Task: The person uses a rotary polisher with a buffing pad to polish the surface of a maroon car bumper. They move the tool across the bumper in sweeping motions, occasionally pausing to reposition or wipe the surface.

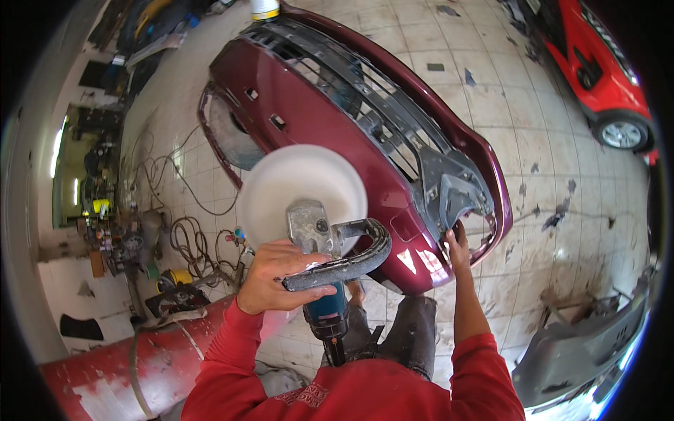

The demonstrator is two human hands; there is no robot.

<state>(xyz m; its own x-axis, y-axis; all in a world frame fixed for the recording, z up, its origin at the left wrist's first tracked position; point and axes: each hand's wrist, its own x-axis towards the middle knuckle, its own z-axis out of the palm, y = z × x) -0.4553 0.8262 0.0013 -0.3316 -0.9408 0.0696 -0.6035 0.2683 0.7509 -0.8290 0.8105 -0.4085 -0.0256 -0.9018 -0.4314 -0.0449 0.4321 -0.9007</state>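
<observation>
My left hand (277, 276) is wrapped round the black loop handle of a power polisher (309, 223). The polisher has a scuffed grey head, a teal body and a large round white pad (302, 172), and its rear end points down at my torso. The pad lies over part of a glossy maroon car bumper (330, 126); whether they touch I cannot tell. My right hand (458, 247) holds the bumper's near right end, by the grey plastic bracket (456, 200) at the lamp opening. Its fingertips are partly hidden there.
Hoses and a cable (193, 245) lie coiled at the left, near a red cylindrical tank (140, 358). A white can (265, 8) stands at the bumper's far end. A red car (597, 70) is at the far right, and a grey bumper (583, 344) lies near right. Scraps dot the tiled floor.
</observation>
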